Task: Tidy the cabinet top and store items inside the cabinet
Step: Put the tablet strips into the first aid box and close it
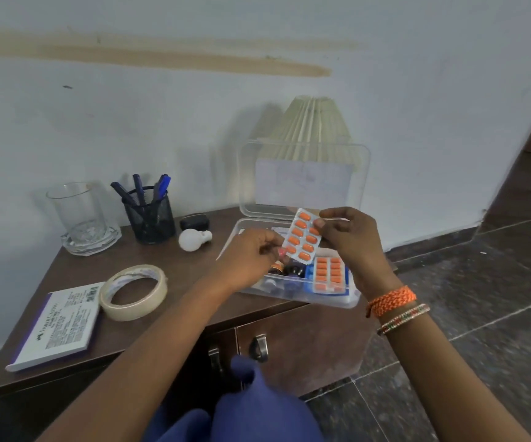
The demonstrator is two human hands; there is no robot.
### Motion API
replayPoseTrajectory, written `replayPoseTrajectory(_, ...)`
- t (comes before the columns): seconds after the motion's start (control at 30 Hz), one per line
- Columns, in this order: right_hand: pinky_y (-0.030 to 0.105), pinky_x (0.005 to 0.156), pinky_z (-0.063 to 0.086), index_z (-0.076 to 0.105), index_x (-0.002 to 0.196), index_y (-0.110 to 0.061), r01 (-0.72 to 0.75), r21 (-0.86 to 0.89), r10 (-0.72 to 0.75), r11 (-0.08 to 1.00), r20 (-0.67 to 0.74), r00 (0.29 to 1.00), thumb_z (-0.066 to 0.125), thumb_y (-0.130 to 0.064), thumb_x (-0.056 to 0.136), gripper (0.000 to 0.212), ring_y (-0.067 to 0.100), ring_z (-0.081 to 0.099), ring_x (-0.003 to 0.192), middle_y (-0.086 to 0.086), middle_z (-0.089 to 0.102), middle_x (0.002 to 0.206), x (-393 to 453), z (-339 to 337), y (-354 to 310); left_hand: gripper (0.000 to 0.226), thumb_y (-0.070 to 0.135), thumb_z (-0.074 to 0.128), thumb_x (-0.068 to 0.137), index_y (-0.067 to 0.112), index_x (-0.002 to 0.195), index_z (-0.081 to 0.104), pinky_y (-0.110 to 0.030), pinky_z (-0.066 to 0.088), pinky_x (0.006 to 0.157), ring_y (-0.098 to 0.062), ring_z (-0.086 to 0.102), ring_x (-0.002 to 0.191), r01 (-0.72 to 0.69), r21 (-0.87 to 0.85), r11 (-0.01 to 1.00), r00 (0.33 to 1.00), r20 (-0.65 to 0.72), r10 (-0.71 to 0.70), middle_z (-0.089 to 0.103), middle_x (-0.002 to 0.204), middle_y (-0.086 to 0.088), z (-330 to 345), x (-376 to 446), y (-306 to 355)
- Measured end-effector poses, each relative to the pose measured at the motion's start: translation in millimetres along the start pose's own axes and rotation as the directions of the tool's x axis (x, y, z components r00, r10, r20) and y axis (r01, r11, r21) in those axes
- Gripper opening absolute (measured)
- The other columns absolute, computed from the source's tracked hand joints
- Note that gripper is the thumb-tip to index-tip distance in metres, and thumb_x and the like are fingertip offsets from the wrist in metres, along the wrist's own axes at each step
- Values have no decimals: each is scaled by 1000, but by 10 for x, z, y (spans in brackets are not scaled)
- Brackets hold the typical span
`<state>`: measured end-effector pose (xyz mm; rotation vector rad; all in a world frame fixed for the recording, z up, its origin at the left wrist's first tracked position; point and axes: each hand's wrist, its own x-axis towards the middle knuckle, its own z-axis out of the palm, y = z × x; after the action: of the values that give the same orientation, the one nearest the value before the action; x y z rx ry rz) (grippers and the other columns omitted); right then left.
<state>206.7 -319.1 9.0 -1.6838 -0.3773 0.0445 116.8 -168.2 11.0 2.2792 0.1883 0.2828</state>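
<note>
A silver blister strip of orange pills [302, 235] is held above the clear plastic box [331, 298], whose lid [248, 180] stands open. My right hand [350, 237] pinches the strip's upper right edge. My left hand [254, 253] pinches its lower left corner. Inside the box lie another orange pill strip [329, 275] and small dark bottles [289, 271]. The box sits at the right end of the brown cabinet top [178, 282].
On the cabinet top lie a white booklet [56, 327], a tape roll [133, 291], a white bulb [192, 239], a black case [194, 221], a mesh pen holder [149, 218] and a glass in an ashtray [82, 218]. A pleated lampshade [312, 122] stands behind the box. Cabinet door handles [259, 347] face me.
</note>
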Motion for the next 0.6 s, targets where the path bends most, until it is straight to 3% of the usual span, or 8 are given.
replayPoseTrajectory(0.07, 15, 57, 52, 61, 95, -20, 19, -98, -25, 995, -59, 998, 66, -20, 88, 9, 4, 67, 73, -4, 67, 93, 17, -99, 86, 19, 13, 54, 92, 18, 107, 65, -21, 45, 78, -9, 58, 89, -34, 157, 987, 999, -16, 36, 67, 102, 3, 117, 39, 22)
replayPoseTrajectory(0.2, 16, 56, 53, 60, 94, -19, 19, -218, -36, 976, -74, 997, 67, -18, 87, 9, 6, 66, 71, -4, 65, 91, 44, -232, 175, 26, 9, 52, 92, 22, 111, 63, -17, 43, 72, -7, 55, 83, -33, 219, 975, 999, -22, 38, 67, 105, -1, 264, 94, 41)
replayPoseTrajectory(0.27, 22, 63, 56, 62, 95, -18, 11, -266, -27, 964, -54, 998, 68, -19, 86, 10, 11, 67, 77, -1, 67, 94, 32, -267, 189, 28, 6, 52, 91, 21, 112, 63, -12, 38, 65, -4, 54, 78, -42, 230, 972, 999, -16, 47, 68, 101, -1, 294, 87, 68)
replayPoseTrajectory(0.4, 38, 81, 57, 66, 88, -21, 43, -394, -51, 918, -9, 999, 71, -25, 83, 8, 7, 64, 81, -7, 66, 90, -9, -314, 228, 31, 3, 48, 91, 20, 113, 62, -15, 41, 71, -7, 57, 84, -49, 232, 972, 999, 23, 44, 69, 103, 0, 335, 52, 99)
replayPoseTrajectory(0.5, 44, 93, 49, 69, 84, -26, 54, -499, -42, 865, 35, 999, 69, -26, 82, 2, 9, 52, 95, -7, 55, 102, -27, -361, 267, 34, 0, 47, 89, 19, 112, 63, -16, 43, 73, -8, 58, 87, -54, 238, 970, 998, 47, 44, 68, 104, -1, 352, 53, 98)
replayPoseTrajectory(0.6, 51, 102, 39, 63, 74, -39, 70, -572, -14, 817, 102, 995, 69, -31, 79, 11, 16, 45, 117, -3, 51, 122, -73, -371, 307, 36, -2, 46, 89, 21, 111, 63, -14, 42, 72, -7, 57, 85, -53, 255, 965, 997, 63, 38, 67, 100, 1, 377, 64, 82)
